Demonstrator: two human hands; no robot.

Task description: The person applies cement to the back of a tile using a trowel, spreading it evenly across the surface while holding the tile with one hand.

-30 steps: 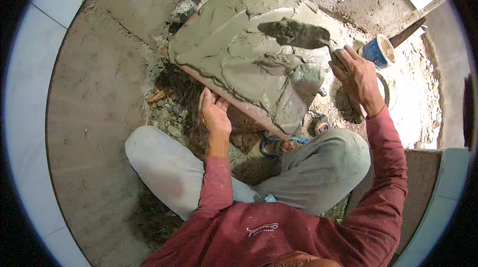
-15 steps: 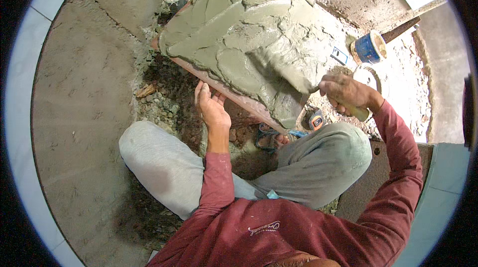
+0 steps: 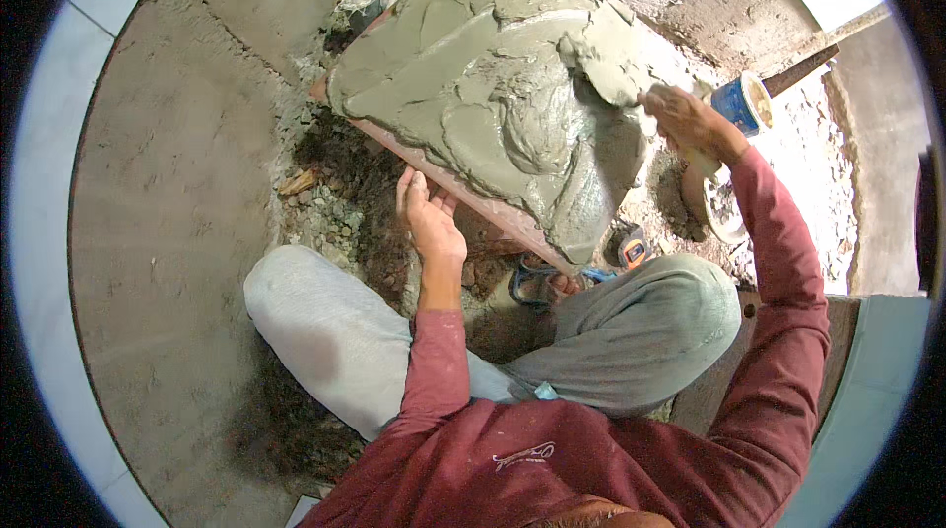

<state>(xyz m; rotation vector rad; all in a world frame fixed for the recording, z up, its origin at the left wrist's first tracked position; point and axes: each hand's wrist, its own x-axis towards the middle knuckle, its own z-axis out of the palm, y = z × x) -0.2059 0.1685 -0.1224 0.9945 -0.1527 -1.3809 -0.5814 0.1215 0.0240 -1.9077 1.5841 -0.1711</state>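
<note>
A square slab or tile with a pinkish edge (image 3: 493,213) tilts in front of me, its top thickly coated in wet grey-green mortar (image 3: 434,65). My left hand (image 3: 434,223) holds its near edge, palm up, with the fingertips partly hidden beneath. My right hand (image 3: 690,124) is closed around a trowel (image 3: 702,164), whose pale handle end shows below the fist. Mortar covers the trowel's blade, which lies over the slab's right side, so its outline is hard to make out. Smooth, wet swirls mark the coating left of it.
Right of the slab are a blue-and-white tub (image 3: 737,106), a wooden plank (image 3: 803,70) and a round container (image 3: 717,213). A tape measure (image 3: 633,248) sits by my right knee. Rubble (image 3: 330,218) lies left of the slab, beside a concrete surface (image 3: 168,193). A blue-strapped sandal (image 3: 532,284) is below the slab.
My right hand has swept the trowel up and away from me, toward the slab's far right side, pushing mortar there. My left hand keeps its hold on the edge.
</note>
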